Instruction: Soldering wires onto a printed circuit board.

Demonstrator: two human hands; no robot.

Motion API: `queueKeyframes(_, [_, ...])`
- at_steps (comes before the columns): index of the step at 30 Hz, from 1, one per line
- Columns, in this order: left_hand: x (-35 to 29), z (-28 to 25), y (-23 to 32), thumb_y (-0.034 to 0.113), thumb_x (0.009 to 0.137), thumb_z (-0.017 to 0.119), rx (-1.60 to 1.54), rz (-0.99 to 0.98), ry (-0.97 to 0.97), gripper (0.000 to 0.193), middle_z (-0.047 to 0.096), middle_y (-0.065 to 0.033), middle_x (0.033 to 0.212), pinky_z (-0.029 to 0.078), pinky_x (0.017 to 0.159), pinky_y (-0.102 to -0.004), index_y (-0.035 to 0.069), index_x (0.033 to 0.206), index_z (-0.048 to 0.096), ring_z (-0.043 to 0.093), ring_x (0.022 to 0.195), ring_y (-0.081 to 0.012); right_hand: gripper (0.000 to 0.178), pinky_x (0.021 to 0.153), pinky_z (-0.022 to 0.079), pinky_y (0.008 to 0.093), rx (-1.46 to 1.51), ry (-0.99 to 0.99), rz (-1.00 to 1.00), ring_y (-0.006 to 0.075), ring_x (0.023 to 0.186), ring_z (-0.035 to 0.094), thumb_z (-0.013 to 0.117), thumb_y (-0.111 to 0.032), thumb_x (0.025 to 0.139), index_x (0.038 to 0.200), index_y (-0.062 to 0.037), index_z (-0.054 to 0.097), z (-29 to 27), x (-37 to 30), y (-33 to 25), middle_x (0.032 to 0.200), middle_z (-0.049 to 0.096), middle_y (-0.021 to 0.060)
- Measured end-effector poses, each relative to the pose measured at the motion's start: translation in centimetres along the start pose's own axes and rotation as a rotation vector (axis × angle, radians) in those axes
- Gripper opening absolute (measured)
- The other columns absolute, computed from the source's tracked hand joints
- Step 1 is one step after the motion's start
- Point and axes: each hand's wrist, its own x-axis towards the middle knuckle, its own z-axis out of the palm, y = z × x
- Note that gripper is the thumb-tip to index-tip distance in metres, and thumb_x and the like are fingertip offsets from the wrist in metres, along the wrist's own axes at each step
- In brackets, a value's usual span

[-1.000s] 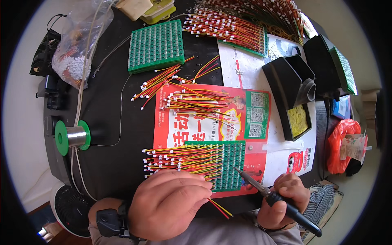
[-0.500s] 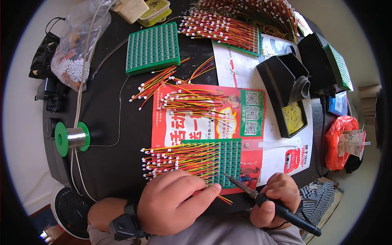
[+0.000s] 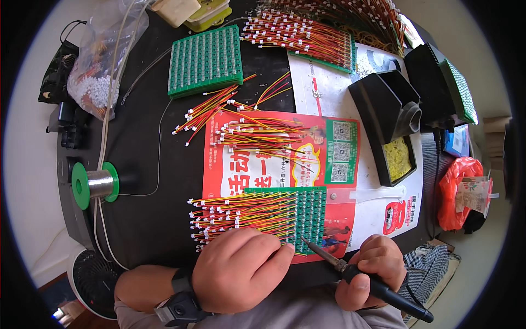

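Observation:
My right hand point(image 3: 377, 270) grips a black-handled soldering iron point(image 3: 381, 288), its metal tip slanting up-left over the bare part of a green circuit board panel point(image 3: 310, 216). Rows of red and yellow wires with white connectors point(image 3: 241, 214) lie across the panel's left part, connectors pointing left. At the panel's lower edge, my left hand point(image 3: 241, 268) is closed, thumb and forefinger pressed together on a red-and-yellow wire lead. Most of that lead is hidden under the hand; a short yellow end point(image 3: 300, 254) shows by the fingertips. A dark device is strapped to my left wrist.
Loose wire leads point(image 3: 257, 134) lie on the red printed sheet point(image 3: 342, 208) beyond the panel. A solder spool point(image 3: 99, 183) stands left. At right is a black iron stand point(image 3: 383, 104) with yellow sponge point(image 3: 396, 159). Stacked green panels point(image 3: 205, 60) lie farther back.
My left hand has shifted slightly right and brought the wire lead up to the panel's lower edge; its ends stuck out below the fingers before. The soldering iron has barely moved.

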Motion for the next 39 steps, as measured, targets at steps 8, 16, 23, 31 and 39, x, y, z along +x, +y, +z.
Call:
queueKeyframes(8, [-0.2,0.0,-0.1,-0.006,0.065,0.077,-0.023,-0.014,0.0,0.023,0.063,-0.0074,0.076,0.046,0.051,-0.0342,-0.001,0.087,0.074,0.059,0.06,-0.0237,0.019,0.047,0.036,0.0283,0.008,0.005,-0.003,0.0128,0.049,0.046,0.065,-0.019,0.082,0.083,-0.0025,0.055,0.2,0.3,-0.2,0.061,0.049,0.0046])
queueKeyframes(16, [0.0,0.1,-0.1,-0.006,0.064,0.076,-0.024,-0.098,-0.01,0.022,0.062,-0.0074,0.073,0.047,0.052,-0.0345,0.0,0.086,0.073,0.058,0.06,-0.0244,0.02,0.046,0.035,0.0286,-0.005,-0.001,-0.017,0.0125,0.048,0.044,0.064,-0.02,0.083,0.083,-0.0031,0.053,0.5,0.3,-0.1,0.061,0.048,0.004])
queueKeyframes(23, [0.2,0.0,-0.1,-0.007,0.062,0.075,-0.042,-0.103,0.012,0.024,0.062,-0.008,0.073,0.049,0.054,-0.0351,-0.001,0.085,0.072,0.059,0.061,-0.0256,0.023,0.045,0.034,0.0283,-0.028,0.052,-0.047,0.0125,0.047,0.044,0.064,-0.022,0.085,0.085,-0.0034,0.051,1.2,0.2,-0.1,0.061,0.047,0.0033])
queueKeyframes(31, [0.0,0.2,-0.2,-0.007,0.061,0.075,-0.037,-0.097,0.032,0.026,0.063,-0.0086,0.075,0.05,0.055,-0.0351,-0.001,0.086,0.073,0.06,0.061,-0.0262,0.024,0.047,0.036,0.0287,-0.045,0.032,-0.015,0.013,0.048,0.046,0.064,-0.024,0.086,0.086,-0.0041,0.05,1.3,0.2,-0.4,0.061,0.048,0.0037])
queueKeyframes(39, [-0.1,0.2,-0.2,-0.007,0.061,0.075,-0.029,-0.099,0.036,0.026,0.063,-0.009,0.076,0.051,0.056,-0.0349,-0.001,0.087,0.073,0.061,0.062,-0.0264,0.025,0.048,0.037,0.0289,-0.051,0.007,-0.017,0.013,0.049,0.045,0.064,-0.025,0.087,0.088,-0.0046,0.05,1.2,0.2,-0.3,0.062,0.048,0.0033])
